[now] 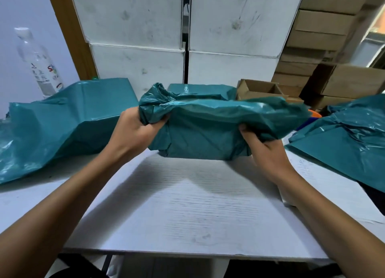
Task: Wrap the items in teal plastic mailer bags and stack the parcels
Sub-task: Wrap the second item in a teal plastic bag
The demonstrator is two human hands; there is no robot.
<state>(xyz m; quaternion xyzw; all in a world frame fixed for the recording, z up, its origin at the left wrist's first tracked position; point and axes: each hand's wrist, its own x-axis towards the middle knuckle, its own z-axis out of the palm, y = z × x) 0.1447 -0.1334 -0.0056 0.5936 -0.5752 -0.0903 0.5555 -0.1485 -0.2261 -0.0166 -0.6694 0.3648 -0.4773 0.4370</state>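
Observation:
A box-shaped item wrapped in a teal mailer bag rests on the white corrugated board in the middle. My left hand grips the bunched plastic at the parcel's left end. My right hand pinches the loose fold at its right end. A wrapped teal parcel lies to the left, with slack plastic trailing toward the near left. Another teal parcel sits behind the one I hold. Crumpled teal mailer plastic lies on the right.
A clear plastic bottle stands at the far left. White cartons form a wall behind. An open brown cardboard box sits at the back right, with stacked brown cartons beyond it. The board's near edge overhangs.

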